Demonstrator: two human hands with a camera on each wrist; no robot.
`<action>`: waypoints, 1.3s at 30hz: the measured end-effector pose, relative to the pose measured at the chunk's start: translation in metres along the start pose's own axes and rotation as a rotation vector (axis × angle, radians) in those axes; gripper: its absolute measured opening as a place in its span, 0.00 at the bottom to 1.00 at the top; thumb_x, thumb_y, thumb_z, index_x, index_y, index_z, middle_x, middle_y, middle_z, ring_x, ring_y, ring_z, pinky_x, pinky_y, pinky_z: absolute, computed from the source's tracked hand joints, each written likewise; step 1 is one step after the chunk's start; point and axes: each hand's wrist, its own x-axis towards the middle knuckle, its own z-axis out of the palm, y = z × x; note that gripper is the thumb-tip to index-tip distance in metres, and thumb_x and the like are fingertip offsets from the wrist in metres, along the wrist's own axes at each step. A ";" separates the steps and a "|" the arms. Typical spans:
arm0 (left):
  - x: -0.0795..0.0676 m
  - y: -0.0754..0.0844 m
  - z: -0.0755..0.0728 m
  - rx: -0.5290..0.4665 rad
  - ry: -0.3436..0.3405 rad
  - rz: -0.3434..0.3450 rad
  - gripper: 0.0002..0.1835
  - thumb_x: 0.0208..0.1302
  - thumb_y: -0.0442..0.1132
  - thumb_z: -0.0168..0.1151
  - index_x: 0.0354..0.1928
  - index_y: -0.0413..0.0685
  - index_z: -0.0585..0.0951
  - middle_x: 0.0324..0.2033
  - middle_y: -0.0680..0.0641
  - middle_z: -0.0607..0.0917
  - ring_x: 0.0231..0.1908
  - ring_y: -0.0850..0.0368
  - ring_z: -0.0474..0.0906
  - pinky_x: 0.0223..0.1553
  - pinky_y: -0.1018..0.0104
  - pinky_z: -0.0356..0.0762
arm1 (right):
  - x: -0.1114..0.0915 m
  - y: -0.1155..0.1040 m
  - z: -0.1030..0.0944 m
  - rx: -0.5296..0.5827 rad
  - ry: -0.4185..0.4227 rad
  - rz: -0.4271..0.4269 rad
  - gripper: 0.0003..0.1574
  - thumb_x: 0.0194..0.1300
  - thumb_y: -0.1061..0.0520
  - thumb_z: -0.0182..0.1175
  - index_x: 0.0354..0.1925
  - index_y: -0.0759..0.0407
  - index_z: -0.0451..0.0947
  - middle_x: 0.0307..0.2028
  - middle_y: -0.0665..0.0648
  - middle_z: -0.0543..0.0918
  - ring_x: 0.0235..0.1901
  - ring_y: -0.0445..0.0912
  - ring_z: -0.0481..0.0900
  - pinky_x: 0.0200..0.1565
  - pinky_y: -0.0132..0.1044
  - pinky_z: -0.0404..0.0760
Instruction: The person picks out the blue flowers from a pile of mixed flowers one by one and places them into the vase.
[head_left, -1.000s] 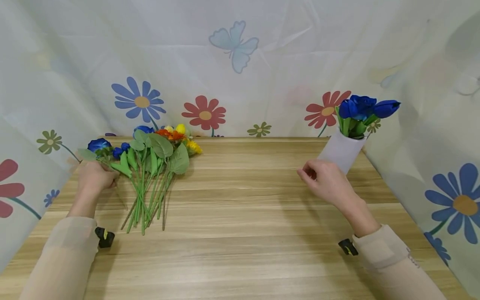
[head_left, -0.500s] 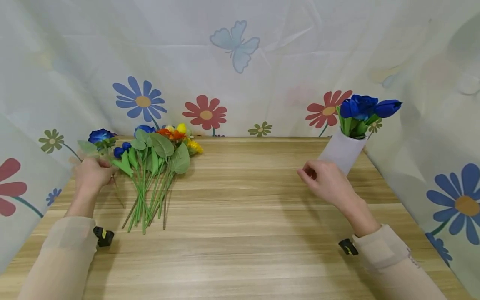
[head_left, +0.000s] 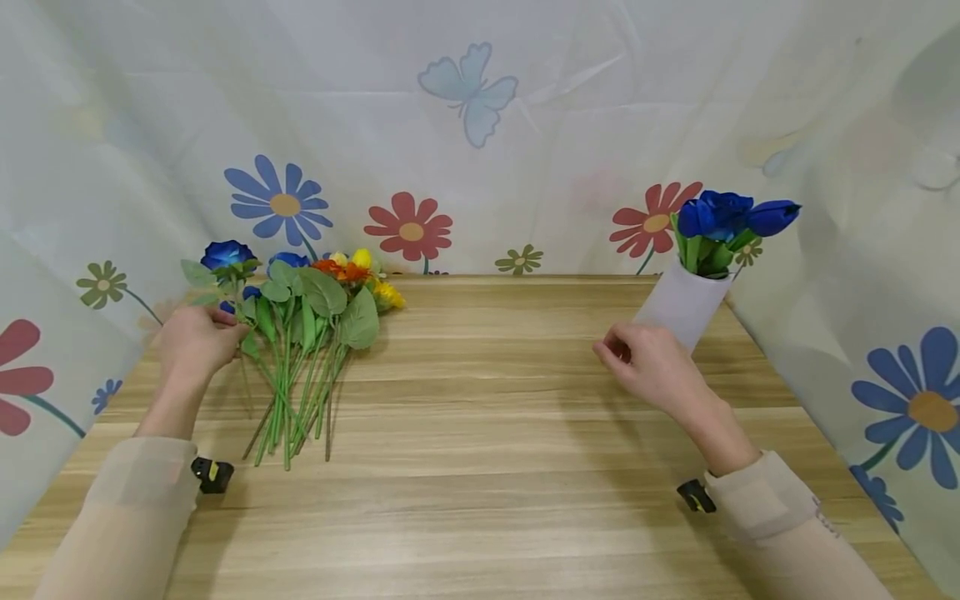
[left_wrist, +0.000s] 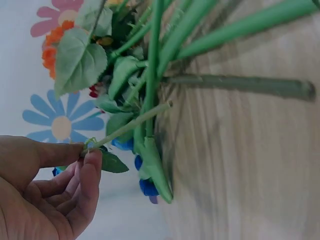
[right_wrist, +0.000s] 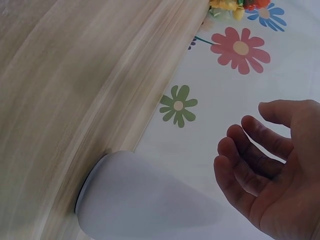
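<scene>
I have the rose (head_left: 228,255), a blue one, just beyond the fingers of the left hand (head_left: 195,342); thumb and forefinger pinch its stem (left_wrist: 132,125), while the other fingers curl loosely beneath. The stem's bare end sticks out past the fingertips, and pale leaves (head_left: 197,273) sit just past the knuckles.

Right beside those fingers I see the pile (head_left: 288,392), its stems pointing back toward the wearer; beyond the fingertips are its blue, orange and yellow heads.

Far off to the right, the right hand (head_left: 656,367) has its fingers loosely bent, a gap between thumb and fingertips, gripping nothing. Just beyond those fingers stands the white vase (head_left: 686,300), holding blue flowers (head_left: 723,215).

Small dark marks (head_left: 827,522) on the right sleeve (head_left: 795,533), behind that hand, are too small for me to read. Behind each set of fingers, a black device with a yellow patch sits by the cuff.

Beneath both hands my feed shows a wood-grain table (head_left: 480,500). Beyond the fingers hangs a pale curtain (head_left: 540,167), printed with coloured flowers and a light-blue butterfly (head_left: 472,92).
</scene>
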 end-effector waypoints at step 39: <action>-0.033 0.089 0.024 -0.122 -0.071 0.206 0.12 0.70 0.39 0.67 0.43 0.35 0.83 0.34 0.38 0.88 0.24 0.53 0.83 0.26 0.62 0.78 | 0.002 -0.009 0.013 0.026 -0.065 0.004 0.10 0.72 0.56 0.65 0.31 0.55 0.82 0.22 0.46 0.78 0.21 0.40 0.72 0.26 0.38 0.75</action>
